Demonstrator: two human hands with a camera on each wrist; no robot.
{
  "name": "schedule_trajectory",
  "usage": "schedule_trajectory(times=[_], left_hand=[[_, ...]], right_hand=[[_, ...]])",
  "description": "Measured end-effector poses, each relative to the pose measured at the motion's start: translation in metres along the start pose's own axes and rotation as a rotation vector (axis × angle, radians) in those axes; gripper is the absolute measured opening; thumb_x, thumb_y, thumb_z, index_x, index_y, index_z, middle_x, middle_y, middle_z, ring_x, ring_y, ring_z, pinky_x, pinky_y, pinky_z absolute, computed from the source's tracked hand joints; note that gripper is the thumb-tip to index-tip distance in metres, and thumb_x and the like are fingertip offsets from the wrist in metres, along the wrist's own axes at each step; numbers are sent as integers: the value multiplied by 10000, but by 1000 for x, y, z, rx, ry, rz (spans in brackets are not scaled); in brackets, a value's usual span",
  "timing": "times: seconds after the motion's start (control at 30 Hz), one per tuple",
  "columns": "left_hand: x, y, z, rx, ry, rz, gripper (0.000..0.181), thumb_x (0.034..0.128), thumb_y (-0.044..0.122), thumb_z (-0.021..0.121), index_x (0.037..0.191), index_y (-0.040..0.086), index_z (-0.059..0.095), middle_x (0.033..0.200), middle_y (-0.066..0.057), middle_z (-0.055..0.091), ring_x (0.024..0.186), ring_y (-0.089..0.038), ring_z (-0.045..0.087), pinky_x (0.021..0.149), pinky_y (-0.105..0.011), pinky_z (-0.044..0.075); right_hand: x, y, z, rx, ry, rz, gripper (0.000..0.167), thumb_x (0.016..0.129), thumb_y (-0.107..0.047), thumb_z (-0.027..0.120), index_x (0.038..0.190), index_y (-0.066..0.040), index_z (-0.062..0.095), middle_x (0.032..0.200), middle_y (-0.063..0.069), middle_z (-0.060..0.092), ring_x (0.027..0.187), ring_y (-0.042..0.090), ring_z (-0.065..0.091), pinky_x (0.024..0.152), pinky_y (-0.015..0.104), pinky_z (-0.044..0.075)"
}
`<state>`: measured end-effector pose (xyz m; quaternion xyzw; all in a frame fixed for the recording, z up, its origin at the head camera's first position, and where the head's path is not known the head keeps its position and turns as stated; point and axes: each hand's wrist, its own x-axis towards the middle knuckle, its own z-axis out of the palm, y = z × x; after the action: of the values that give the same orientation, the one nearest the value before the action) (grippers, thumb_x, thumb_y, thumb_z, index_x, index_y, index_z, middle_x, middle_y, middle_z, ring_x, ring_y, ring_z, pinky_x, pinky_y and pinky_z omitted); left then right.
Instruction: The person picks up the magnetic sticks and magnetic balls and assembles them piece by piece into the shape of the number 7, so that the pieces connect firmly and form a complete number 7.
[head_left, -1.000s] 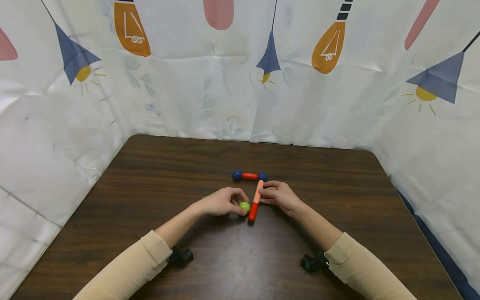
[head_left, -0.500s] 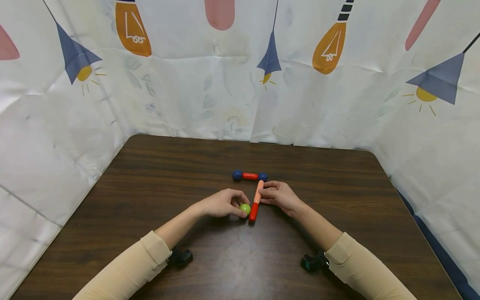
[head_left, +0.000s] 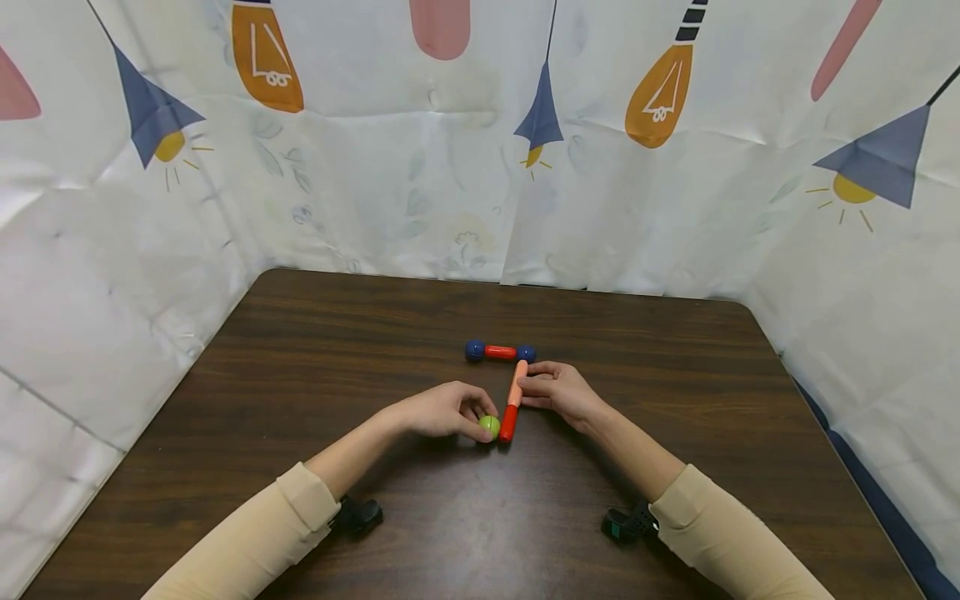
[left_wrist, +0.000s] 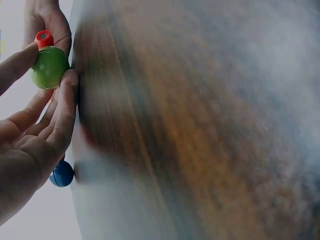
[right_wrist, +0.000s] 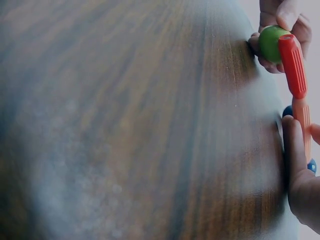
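My left hand (head_left: 442, 411) pinches a green ball (head_left: 490, 427) between thumb and fingers, just left of the near end of a red magnetic rod (head_left: 508, 425). That rod lines up end to end with a salmon-coloured rod (head_left: 516, 385), which my right hand (head_left: 562, 393) pinches from the right. At its far end the salmon rod meets a blue ball (head_left: 527, 354). A second red rod (head_left: 500, 352) links this ball to another blue ball (head_left: 475, 350) on the left. In the right wrist view the green ball (right_wrist: 270, 45) overlaps the red rod's tip (right_wrist: 287, 39); contact cannot be told.
All pieces lie around the middle of a dark wood-grain table (head_left: 360, 333). A white curtain (head_left: 375, 200) printed with lamps and bulbs hangs behind the table and along its sides. Black wrist devices (head_left: 358, 517) sit below both sleeves.
My left hand has drawn the green ball slightly toward me, along the red rod to near its front end. The right hand and the blue-ended piece stay in place.
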<state>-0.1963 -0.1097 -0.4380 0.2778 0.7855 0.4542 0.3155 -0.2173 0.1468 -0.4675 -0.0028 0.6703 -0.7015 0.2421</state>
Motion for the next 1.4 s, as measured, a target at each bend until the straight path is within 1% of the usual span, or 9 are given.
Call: schedule_trajectory(times=[0.23,0.4,0.5,0.67,0.77,0.9,1.1,1.27,1.4], left_hand=[[-1,0,1,-16,-8,7,251,919,141,784,1131,37,699,982,-10,698,900,-179,659,812,-295,522],[-1,-2,0,-28,-16,15,257,926,134,775,1144,26,693,1000,-18,701,907,-171,666,822,-293,526],[-2,-4,-1,-50,-23,18,267,931,125,765,1160,14,685,1017,-31,704,918,-172,673,829,-290,528],[-5,-4,0,-90,-44,1,287,939,117,747,1194,5,677,1051,-43,713,944,-177,683,835,-296,531],[-8,-3,0,-102,-44,-15,284,946,133,745,1204,29,685,1072,-36,715,970,-181,679,853,-307,525],[-10,-3,3,-134,-34,-34,287,953,162,749,1212,55,688,1093,-33,716,1012,-196,670,884,-326,513],[-15,-5,7,-221,-19,-50,331,954,182,749,1237,33,664,1092,-56,713,1025,-221,660,894,-333,501],[-19,-5,9,-263,16,-57,346,960,180,742,1251,15,654,1112,-72,702,1023,-224,659,883,-321,506],[-21,-4,12,-288,39,-65,347,962,183,742,1250,11,656,1124,-77,694,1024,-226,658,878,-326,511]], right_hand=[[-1,-1,0,1,4,2,470,1010,-44,645,1410,123,464,1225,211,620,976,200,701,884,340,562],[1,-2,1,7,13,5,488,1008,-49,653,1416,127,450,1217,219,616,956,215,707,881,349,564],[2,-3,1,11,18,7,492,1009,-52,654,1417,126,446,1217,231,614,949,224,712,882,356,565],[2,-3,0,16,14,1,503,1016,-48,640,1433,137,427,1234,249,607,962,226,713,886,360,563],[3,-4,-1,24,16,1,502,1016,-44,638,1435,135,426,1237,251,607,965,226,713,885,356,563],[3,-6,-2,27,20,1,505,1017,-50,637,1432,141,421,1225,247,608,956,223,715,883,351,563],[4,-7,-2,29,19,7,506,1020,-45,630,1435,146,413,1221,237,613,957,214,713,887,352,561],[4,-7,-1,27,32,23,478,1014,-44,644,1420,122,454,1233,214,625,979,204,705,889,347,559],[4,-7,0,26,27,22,475,1014,-47,645,1414,126,455,1225,210,628,979,204,704,893,351,558]])
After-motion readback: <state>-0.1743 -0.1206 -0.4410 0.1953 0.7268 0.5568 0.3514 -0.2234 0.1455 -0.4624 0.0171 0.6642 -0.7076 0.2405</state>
